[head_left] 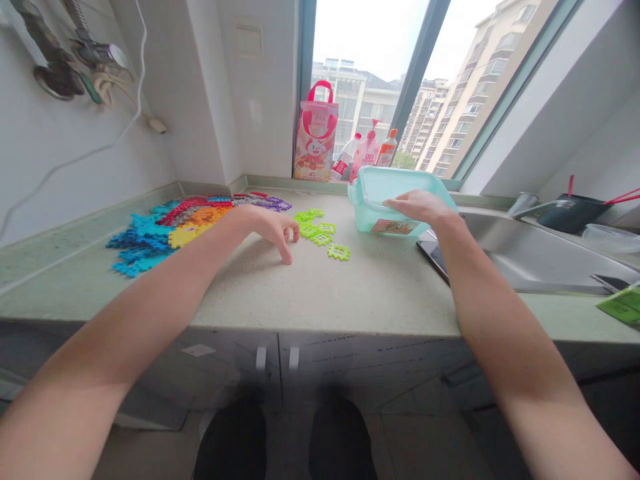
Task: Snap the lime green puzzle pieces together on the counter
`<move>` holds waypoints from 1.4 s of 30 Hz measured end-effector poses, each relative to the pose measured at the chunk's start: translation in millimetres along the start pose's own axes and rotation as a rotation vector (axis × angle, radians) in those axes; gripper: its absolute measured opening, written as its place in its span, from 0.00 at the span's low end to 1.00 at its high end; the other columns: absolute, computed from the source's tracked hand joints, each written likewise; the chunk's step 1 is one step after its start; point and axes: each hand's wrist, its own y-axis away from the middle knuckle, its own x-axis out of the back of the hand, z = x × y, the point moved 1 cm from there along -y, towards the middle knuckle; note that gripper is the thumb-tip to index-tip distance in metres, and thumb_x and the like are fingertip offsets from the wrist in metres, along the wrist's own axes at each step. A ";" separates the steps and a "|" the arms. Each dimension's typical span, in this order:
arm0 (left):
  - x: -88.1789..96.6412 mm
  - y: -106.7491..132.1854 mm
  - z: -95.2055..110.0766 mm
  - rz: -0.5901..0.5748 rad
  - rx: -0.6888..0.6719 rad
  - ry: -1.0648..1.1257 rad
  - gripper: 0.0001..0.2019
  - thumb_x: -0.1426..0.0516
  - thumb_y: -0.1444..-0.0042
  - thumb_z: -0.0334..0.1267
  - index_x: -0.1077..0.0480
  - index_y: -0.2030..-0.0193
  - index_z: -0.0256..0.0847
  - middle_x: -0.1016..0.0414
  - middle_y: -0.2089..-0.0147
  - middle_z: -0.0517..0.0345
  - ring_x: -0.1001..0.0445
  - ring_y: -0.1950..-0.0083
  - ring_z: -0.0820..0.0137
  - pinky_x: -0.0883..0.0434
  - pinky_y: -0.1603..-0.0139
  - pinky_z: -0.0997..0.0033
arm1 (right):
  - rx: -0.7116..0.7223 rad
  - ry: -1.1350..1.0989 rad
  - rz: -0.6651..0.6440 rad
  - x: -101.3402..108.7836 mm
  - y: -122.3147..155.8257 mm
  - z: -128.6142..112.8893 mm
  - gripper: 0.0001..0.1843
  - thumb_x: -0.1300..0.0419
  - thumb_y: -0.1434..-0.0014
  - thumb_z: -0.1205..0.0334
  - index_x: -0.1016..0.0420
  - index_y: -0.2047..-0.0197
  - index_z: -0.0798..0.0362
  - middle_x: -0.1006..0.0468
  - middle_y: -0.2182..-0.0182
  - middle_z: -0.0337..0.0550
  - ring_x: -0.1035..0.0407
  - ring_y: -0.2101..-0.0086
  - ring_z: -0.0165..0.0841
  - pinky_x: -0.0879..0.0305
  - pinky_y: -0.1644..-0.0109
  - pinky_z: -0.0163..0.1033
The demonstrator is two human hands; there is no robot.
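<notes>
My left hand [277,230] is low over the counter with its fingers bent and apart, and nothing shows in it. Just beyond its fingertips lie several lime-green plastic building pieces [339,252], flat and frame-shaped. My right hand [419,203] is at the near rim of a translucent teal plastic bin [373,215], appearing to grip it, though some fingers are hidden. Left of my left hand, partly behind the forearm, are piles of similar pieces: blue pieces [143,243], yellow pieces [184,236], orange pieces [210,215], red pieces [181,208] and purple pieces [274,203].
A phone [434,259] lies by the steel sink [520,257], partly under my right forearm. On the windowsill stand a pink bag [316,143] and several bottles [367,152]. A dark pot [570,212] is beyond the sink; a green box [621,305] sits at right.
</notes>
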 end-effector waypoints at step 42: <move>-20.7 -34.8 -51.6 0.534 0.028 -0.124 0.25 0.44 0.37 0.53 0.21 0.40 0.44 0.18 0.42 0.47 0.20 0.42 0.56 0.27 0.40 0.63 | 0.032 -0.026 0.405 -9.9 12.4 -15.3 0.28 0.51 0.27 0.45 0.11 0.53 0.47 0.13 0.59 0.55 0.19 0.55 0.52 0.29 0.51 0.49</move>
